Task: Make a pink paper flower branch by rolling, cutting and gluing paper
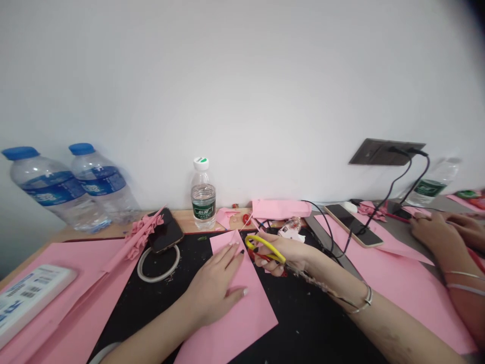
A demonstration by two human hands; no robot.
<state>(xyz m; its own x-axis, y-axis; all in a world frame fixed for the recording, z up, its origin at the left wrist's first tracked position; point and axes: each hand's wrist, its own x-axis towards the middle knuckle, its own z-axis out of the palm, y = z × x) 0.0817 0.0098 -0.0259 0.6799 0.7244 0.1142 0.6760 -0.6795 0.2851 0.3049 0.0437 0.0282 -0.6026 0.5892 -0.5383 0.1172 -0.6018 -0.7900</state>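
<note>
A pink paper sheet [250, 313] lies on the black mat [303, 323], its narrow end pointing toward the wall. My left hand [217, 283] rests flat on this sheet with its fingers spread. Beside the sheet's far right edge, my right hand [280, 253] is closed round yellow-handled scissors [267, 246]. The scissor blades are hard to make out from here. Just beyond both hands lies a folded pink strip [282, 208], close to the wall.
A small water bottle [203, 194] stands near the wall. Two large bottles [100, 177], a dark phone [165, 231] and a tape ring [158, 263] are at the left. Rightward are a phone [354, 225], cables, more pink paper [401, 288] and another person's hands [435, 232].
</note>
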